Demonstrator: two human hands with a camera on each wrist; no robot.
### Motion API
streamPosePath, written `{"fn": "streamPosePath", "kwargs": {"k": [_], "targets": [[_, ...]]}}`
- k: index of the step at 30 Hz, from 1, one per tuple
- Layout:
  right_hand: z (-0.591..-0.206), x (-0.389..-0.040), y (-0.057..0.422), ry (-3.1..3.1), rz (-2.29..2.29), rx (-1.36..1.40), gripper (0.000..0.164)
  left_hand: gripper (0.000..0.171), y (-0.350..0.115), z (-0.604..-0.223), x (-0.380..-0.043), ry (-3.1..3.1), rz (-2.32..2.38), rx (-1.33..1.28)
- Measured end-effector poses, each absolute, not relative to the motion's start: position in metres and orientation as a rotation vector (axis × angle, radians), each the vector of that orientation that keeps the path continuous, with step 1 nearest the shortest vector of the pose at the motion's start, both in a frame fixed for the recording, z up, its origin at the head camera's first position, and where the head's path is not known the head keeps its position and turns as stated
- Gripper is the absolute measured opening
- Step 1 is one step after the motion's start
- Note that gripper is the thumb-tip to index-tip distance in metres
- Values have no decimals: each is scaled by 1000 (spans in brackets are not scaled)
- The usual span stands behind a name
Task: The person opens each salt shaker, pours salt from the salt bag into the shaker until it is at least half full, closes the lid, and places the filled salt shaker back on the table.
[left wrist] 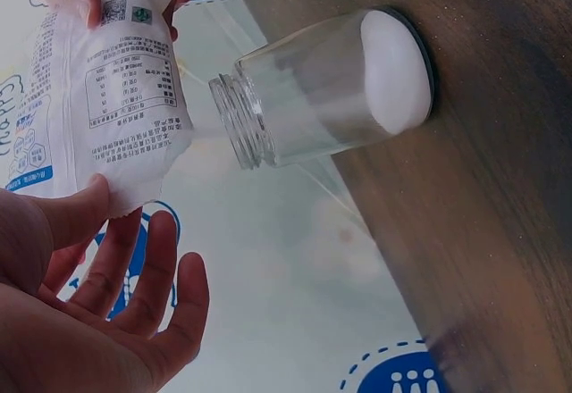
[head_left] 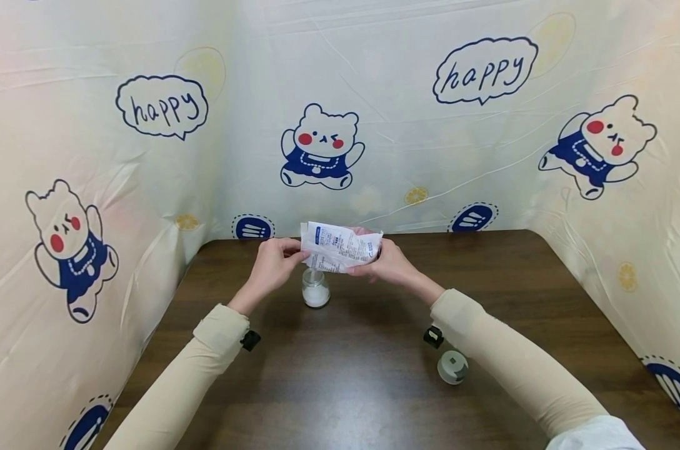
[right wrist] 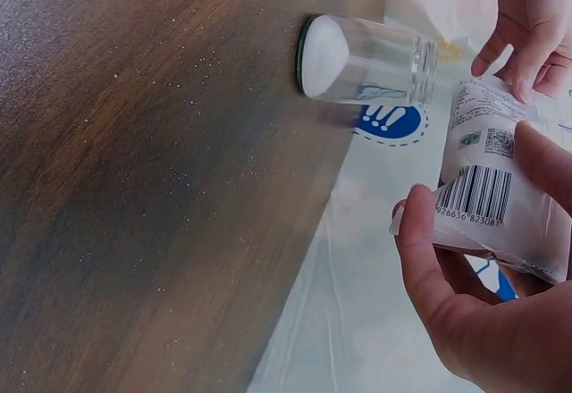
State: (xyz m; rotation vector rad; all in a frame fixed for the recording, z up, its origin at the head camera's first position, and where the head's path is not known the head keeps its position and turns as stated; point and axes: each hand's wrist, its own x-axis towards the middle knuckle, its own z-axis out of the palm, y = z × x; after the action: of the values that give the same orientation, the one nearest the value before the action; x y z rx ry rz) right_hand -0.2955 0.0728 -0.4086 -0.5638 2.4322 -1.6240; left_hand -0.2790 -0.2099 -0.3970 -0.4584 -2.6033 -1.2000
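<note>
A printed white plastic bag [head_left: 340, 248] is held over a small glass jar [head_left: 315, 289]. With thumb and fingertips, my left hand [head_left: 274, 265] pinches the bag's left corner. Around its right end, my right hand [head_left: 389, 262] grips the bag; a barcode shows there in the right wrist view. The jar stands upright and uncapped, with white granular stuff [left wrist: 396, 71] in its bottom. Between the bag's torn corner and the jar mouth, a faint whitish streak shows in the left wrist view. The bag's inside is hidden.
A round pale lid [head_left: 452, 367] with grey-green marks lies on the brown wooden table [head_left: 340, 375], near my right forearm. White grains dot the tabletop in the right wrist view. A printed curtain [head_left: 396, 156] hangs behind and along both sides.
</note>
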Motion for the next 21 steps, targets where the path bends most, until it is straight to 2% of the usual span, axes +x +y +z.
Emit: {"fn": "streamPosePath", "kwargs": {"k": [21], "targets": [[-407, -294, 74, 2433, -1622, -555, 55, 16, -210, -396, -278, -2613, -1212, -450]]}}
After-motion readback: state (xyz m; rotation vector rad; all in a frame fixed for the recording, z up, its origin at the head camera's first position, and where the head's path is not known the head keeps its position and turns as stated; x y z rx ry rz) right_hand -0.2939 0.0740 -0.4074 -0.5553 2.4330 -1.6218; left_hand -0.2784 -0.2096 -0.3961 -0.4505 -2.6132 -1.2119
